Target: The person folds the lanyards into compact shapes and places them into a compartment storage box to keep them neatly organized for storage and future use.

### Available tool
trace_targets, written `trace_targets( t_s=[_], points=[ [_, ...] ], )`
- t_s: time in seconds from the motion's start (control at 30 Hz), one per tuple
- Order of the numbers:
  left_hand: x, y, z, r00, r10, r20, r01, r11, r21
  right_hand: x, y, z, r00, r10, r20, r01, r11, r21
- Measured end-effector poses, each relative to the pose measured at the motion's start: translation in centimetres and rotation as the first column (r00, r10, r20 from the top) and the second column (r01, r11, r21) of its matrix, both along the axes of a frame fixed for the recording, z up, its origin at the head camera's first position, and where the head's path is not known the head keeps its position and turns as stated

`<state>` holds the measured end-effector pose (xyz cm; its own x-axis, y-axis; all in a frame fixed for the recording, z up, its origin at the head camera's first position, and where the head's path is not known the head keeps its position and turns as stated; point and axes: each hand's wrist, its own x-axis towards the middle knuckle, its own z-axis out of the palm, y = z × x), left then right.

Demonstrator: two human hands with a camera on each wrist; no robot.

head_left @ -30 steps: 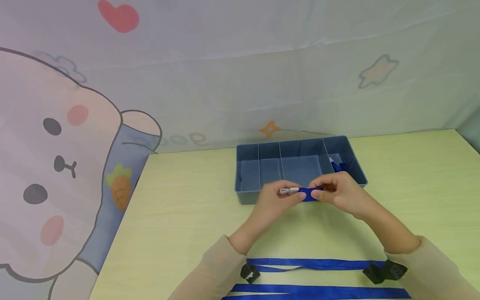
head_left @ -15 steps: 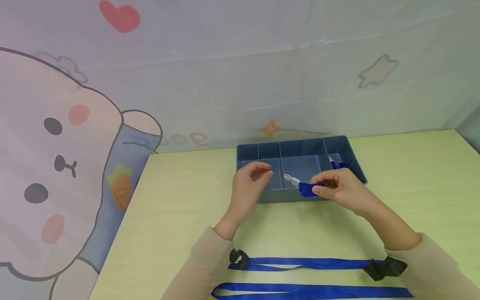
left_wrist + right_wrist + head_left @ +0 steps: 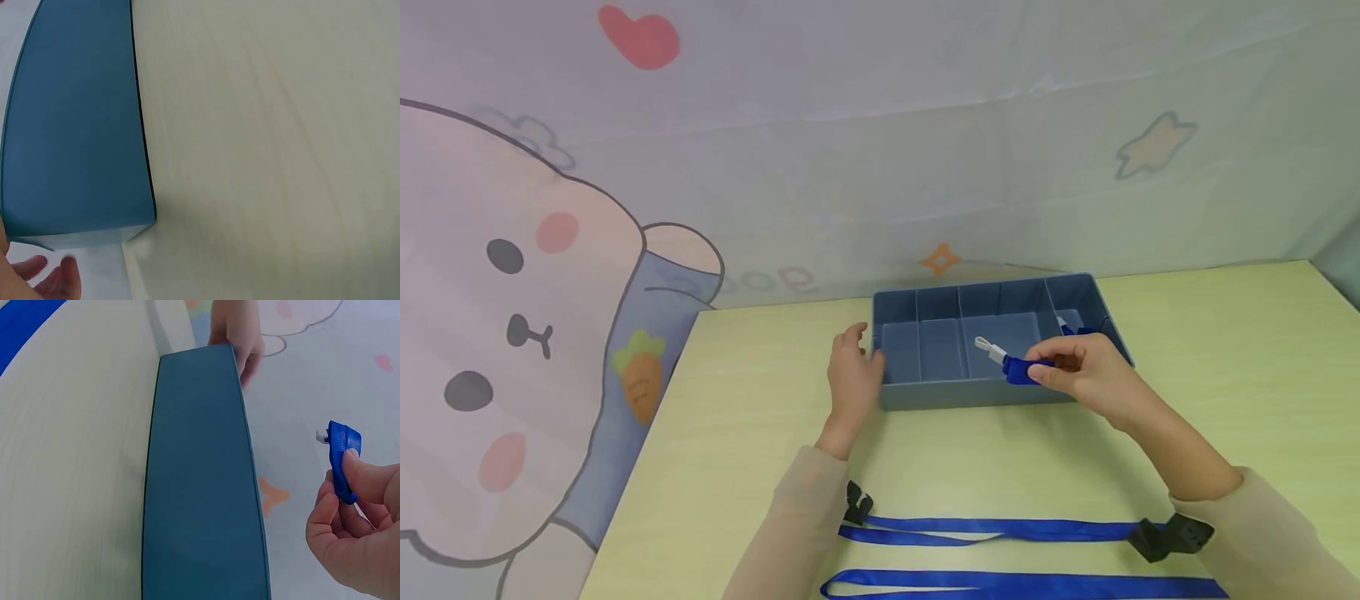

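Note:
In the head view my right hand pinches a folded blue lanyard above the front of the grey-blue divided box. A white end with a small loop sticks out to the left. The right wrist view shows the lanyard between thumb and curled fingers. My left hand is at the box's left end, thumb close to the rim and fingers loosely spread. Nothing is held in it. Whether it touches the box I cannot tell.
Two long blue lanyards lie flat across the table front, below the hands. The box's right compartment holds blue lanyard pieces. A printed cloth hangs behind the table. Black wrist pieces sit at the sleeves.
My left hand has let go of the folded lanyard and moved left to the box's end. The right hand keeps hold of it and has risen slightly.

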<state>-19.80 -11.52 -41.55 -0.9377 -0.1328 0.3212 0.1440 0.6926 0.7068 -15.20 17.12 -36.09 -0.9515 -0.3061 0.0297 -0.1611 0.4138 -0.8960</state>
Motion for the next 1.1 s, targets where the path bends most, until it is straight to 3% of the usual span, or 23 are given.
trace_targets(
  t_s=[0.13, 0.63, 0.9, 1.1],
  points=[
    [-0.2, -0.1, -0.3, 0.997, 0.013, 0.072, -0.019, 0.997, 0.070, -0.3, 0.0, 0.0, 1.000, -0.012, 0.024, 0.012, 1.000, -0.005],
    [-0.4, 0.3, -0.2, 0.997, 0.052, 0.065, -0.054, 0.998, 0.042, -4.8, 0.0, -0.1, 0.998, -0.062, -0.003, 0.062, 0.995, 0.083],
    [-0.3, 0.7, -0.2, 0.996, 0.030, 0.088, -0.034, 0.999, 0.038, -7.2, -0.9, -1.7, 0.996, -0.081, -0.034, 0.085, 0.988, 0.126],
    [-0.7, 0.7, -0.6, 0.995, 0.022, 0.097, -0.024, 1.000, 0.017, -8.9, -1.2, -3.3, 0.986, -0.123, -0.115, 0.148, 0.960, 0.239]
  ],
)
